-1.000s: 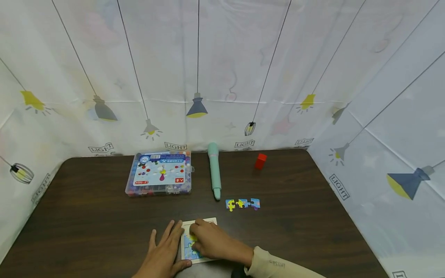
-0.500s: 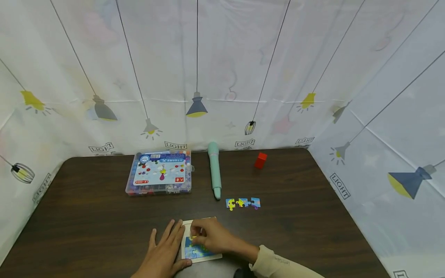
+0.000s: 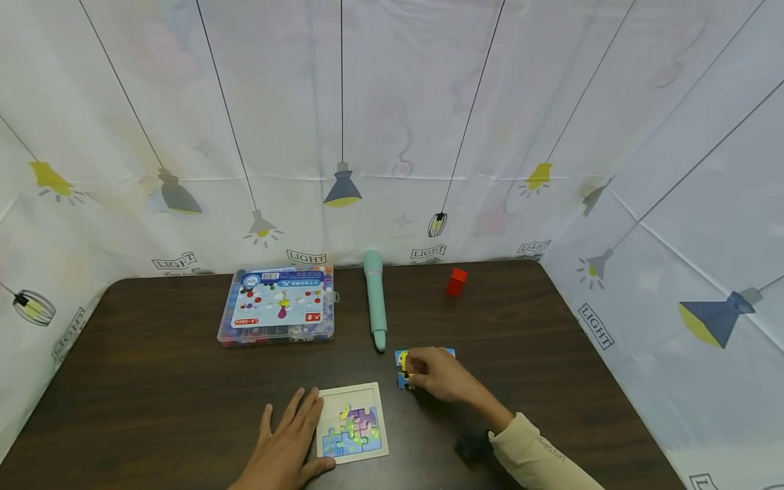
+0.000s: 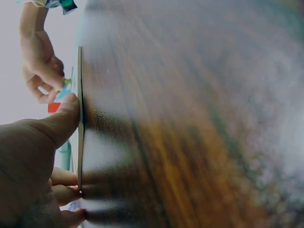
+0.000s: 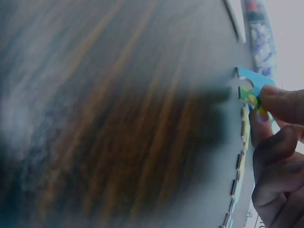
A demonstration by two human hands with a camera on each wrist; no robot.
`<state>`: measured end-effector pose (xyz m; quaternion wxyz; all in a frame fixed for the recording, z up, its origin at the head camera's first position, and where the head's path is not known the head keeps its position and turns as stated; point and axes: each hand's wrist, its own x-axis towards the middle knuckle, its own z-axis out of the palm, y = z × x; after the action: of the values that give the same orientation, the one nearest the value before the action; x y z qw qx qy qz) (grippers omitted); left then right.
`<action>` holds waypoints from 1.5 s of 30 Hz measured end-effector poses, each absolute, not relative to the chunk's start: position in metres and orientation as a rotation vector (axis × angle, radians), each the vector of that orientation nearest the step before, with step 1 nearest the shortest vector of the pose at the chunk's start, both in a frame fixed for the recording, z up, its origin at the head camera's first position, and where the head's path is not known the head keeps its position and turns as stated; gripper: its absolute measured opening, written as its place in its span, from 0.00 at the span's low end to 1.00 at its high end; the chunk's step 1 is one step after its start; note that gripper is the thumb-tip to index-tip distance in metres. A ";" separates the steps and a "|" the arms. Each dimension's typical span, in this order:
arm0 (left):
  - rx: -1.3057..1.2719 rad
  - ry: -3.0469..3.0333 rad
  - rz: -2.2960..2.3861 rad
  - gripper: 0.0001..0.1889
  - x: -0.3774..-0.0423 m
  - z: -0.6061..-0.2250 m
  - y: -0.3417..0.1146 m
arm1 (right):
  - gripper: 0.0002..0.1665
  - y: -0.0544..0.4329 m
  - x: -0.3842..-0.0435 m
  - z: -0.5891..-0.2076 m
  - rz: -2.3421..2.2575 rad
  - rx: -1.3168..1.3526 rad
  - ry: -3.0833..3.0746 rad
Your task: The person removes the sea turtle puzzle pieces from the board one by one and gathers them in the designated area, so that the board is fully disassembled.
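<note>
Wall cloth (image 3: pixel 392 102): printed with hanging lamps and small banners that repeat the word LIGHT in capitals.
Clear plastic box (image 3: pixel 269 334): shut, at the back left of the dark table (image 3: pixel 171 381); its paper label (image 3: pixel 278 299) shows molecule drawings, a blue strip of characters too small to read, a barcode, and a red tag starting "LX-", its digits unclear.
Left hand (image 3: pixel 284 435): fingers straight and spread, touching the left side of the puzzle board, thumb at its lower left corner.
Puzzle board (image 3: pixel 331 408): pale frame, flat on the table; joined pieces (image 3: pixel 352 442) fill its lower part in blue, pink and green, bare wood above.
Pen-shaped thing (image 3: pixel 376 299): mint green, tip toward the board.
Loose pieces (image 3: pixel 401 358): beyond the board's right side, partly hidden by the right hand.
Held piece (image 5: pixel 250 95): blue with yellow and green.
Right hand (image 3: pixel 442 376): thumb and finger pinch that piece.
Red block (image 3: pixel 456 282): back right.
Sleeve (image 3: pixel 542 452): cream, with dark lettering too small to read.
</note>
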<state>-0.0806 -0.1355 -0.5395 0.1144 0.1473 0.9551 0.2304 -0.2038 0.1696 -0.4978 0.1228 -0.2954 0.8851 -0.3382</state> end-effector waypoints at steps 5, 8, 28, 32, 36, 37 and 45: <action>0.411 2.787 0.678 0.54 -0.080 -0.539 -0.136 | 0.13 0.167 -0.205 -0.500 -0.904 -0.882 2.650; 0.406 2.782 0.684 0.54 -0.080 -0.539 -0.136 | 0.11 0.163 -0.204 -0.502 -0.873 -0.843 2.672; 0.419 2.782 0.678 0.55 -0.080 -0.539 -0.134 | 0.10 0.153 -0.186 -0.502 -0.626 -0.739 2.896; 0.423 2.786 0.680 0.54 -0.081 -0.539 -0.135 | 0.08 0.144 -0.177 -0.496 -0.626 -0.970 2.848; 0.423 2.789 0.661 0.54 -0.082 -0.539 -0.136 | 0.17 0.128 -0.166 -0.491 -0.609 -1.161 2.636; 0.420 2.784 0.657 0.54 -0.082 -0.538 -0.136 | 0.19 0.123 -0.164 -0.491 -0.587 -1.177 2.595; 0.410 2.758 0.646 0.53 -0.083 -0.538 -0.136 | 0.18 0.095 -0.161 -0.493 -0.479 -1.259 2.506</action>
<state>-0.0825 -0.1357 -0.5377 0.1391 0.1418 0.9543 0.2234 -0.1605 0.0945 -0.4931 0.1477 -0.4378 0.8711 -0.1664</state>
